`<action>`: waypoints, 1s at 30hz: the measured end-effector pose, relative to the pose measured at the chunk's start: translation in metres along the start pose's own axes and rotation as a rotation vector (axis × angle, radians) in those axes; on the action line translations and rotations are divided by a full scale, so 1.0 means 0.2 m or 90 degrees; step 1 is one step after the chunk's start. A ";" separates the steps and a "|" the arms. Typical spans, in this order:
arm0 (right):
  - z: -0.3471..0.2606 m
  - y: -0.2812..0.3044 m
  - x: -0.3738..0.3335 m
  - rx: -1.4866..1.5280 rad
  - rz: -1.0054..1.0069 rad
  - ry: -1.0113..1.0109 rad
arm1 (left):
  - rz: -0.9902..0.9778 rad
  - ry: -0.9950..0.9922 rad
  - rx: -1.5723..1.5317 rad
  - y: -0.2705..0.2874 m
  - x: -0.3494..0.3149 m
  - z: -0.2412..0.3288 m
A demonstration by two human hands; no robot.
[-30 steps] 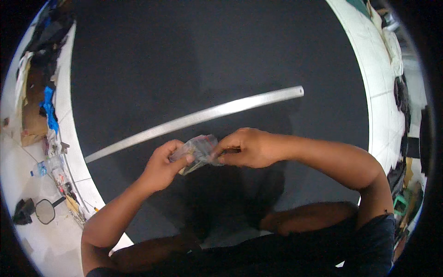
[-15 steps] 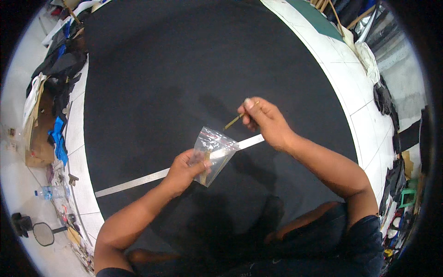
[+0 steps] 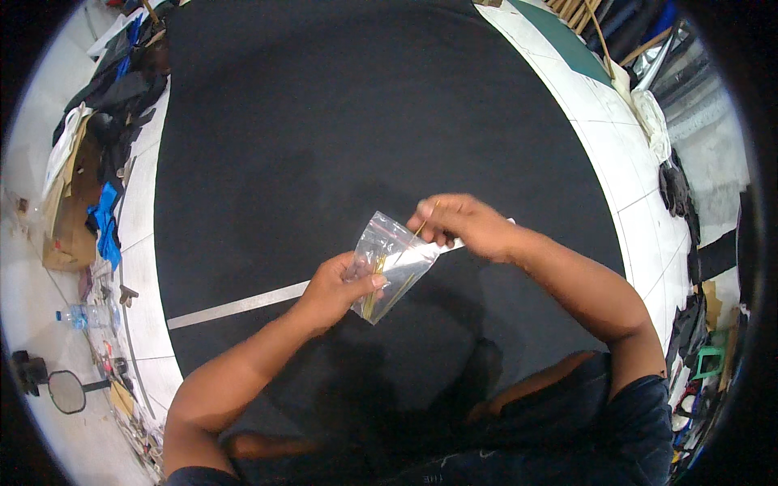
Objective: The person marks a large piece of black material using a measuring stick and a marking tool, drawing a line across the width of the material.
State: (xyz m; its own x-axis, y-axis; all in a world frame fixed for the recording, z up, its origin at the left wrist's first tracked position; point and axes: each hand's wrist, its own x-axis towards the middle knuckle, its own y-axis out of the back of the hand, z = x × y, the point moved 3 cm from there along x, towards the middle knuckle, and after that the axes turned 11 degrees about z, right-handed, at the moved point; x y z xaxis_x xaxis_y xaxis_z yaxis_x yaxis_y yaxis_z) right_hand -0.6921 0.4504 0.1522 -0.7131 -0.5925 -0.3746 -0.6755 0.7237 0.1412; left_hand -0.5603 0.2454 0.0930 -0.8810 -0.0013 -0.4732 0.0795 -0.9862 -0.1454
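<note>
My left hand (image 3: 334,290) pinches a small clear zip bag (image 3: 412,261), its thumb lying across the front. Several thin yellowish sticks (image 3: 396,299) show through the plastic. My right hand (image 3: 470,227) is closed on another thin gold-coloured stick (image 3: 420,230), whose lower end is at the bag's upper right edge; whether it is inside or just in front I cannot tell. Beneath both hands a long metal ruler (image 3: 243,304) lies slantwise on a wide black cloth (image 3: 340,105).
White floor tiles (image 3: 608,150) border the cloth. Along the left stand a cardboard box (image 3: 71,243), a blue cloth piece (image 3: 105,223), a plastic bottle (image 3: 77,317) and a round-cornered mirror (image 3: 67,392). A green stool (image 3: 710,362) and dark fabric piles are at the right.
My right hand has come down to the bag's mouth with the stick. The bag and my left hand have shifted slightly right. The whole view has tilted a little.
</note>
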 end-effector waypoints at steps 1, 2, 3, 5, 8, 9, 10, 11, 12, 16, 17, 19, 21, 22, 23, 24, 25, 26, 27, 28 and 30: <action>-0.02 0.04 0.00 0.011 0.050 0.014 | 0.000 0.000 -0.003 0.00 0.00 -0.01; -0.03 0.05 0.01 0.010 0.047 0.016 | 0.015 -0.013 0.001 0.00 0.01 -0.02; -0.06 0.09 0.02 0.065 0.110 0.039 | 0.030 -0.026 0.005 0.01 0.01 -0.01; -0.08 0.13 0.03 0.138 0.175 0.067 | 0.042 -0.030 0.004 0.02 0.00 -0.01; -0.06 0.10 0.03 0.102 0.147 0.060 | 0.052 -0.040 0.007 0.02 -0.01 0.00; -0.06 0.08 0.02 0.103 0.148 0.059 | 0.056 -0.047 0.010 0.03 -0.02 0.00; -0.05 0.05 0.01 0.088 0.110 0.044 | 0.054 -0.046 0.011 0.03 -0.02 0.00; -0.05 0.03 0.00 0.073 0.071 0.029 | 0.056 -0.055 0.022 0.03 -0.02 0.00; -0.05 0.03 -0.01 0.074 0.071 0.027 | 0.058 -0.064 0.032 0.03 -0.01 0.00; -0.08 0.03 -0.02 0.065 0.042 0.065 | 0.061 -0.067 0.032 0.02 0.00 0.01; -0.09 0.05 -0.02 0.084 0.075 0.093 | 0.062 -0.053 0.023 0.02 0.00 0.01; -0.09 0.09 -0.01 0.086 0.079 0.083 | 0.063 -0.040 0.013 0.02 0.00 0.02; -0.08 0.09 -0.01 0.058 0.047 0.089 | 0.045 -0.022 0.009 0.02 -0.01 0.03; -0.08 0.08 -0.01 0.060 0.047 0.090 | 0.045 -0.021 0.011 0.02 -0.01 0.03; -0.06 0.05 -0.01 0.020 0.015 0.071 | 0.054 -0.013 0.008 0.02 -0.01 0.02; -0.05 0.02 -0.02 -0.019 -0.018 0.052 | 0.064 -0.005 0.006 0.03 -0.01 0.02; -0.04 0.00 -0.01 -0.029 -0.027 0.051 | 0.065 0.000 0.006 0.02 0.00 0.02; -0.04 0.01 -0.01 -0.027 -0.027 0.050 | 0.061 -0.002 -0.020 0.00 0.00 0.05; -0.02 0.02 0.00 -0.055 -0.018 0.047 | 0.057 -0.004 -0.047 -0.01 0.00 0.06; -0.01 0.03 0.01 -0.083 -0.008 0.045 | 0.058 -0.002 -0.047 -0.02 0.00 0.06; -0.01 0.04 0.02 -0.056 -0.007 0.027 | 0.031 0.003 -0.072 -0.02 0.01 0.06</action>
State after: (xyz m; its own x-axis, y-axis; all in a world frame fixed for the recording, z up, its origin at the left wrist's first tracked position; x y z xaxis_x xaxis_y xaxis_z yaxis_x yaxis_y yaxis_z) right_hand -0.7018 0.4532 0.1532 -0.7112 -0.6163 -0.3383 -0.6962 0.6841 0.2175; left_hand -0.5676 0.2467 0.1026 -0.8727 -0.0470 -0.4859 0.1742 -0.9598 -0.2201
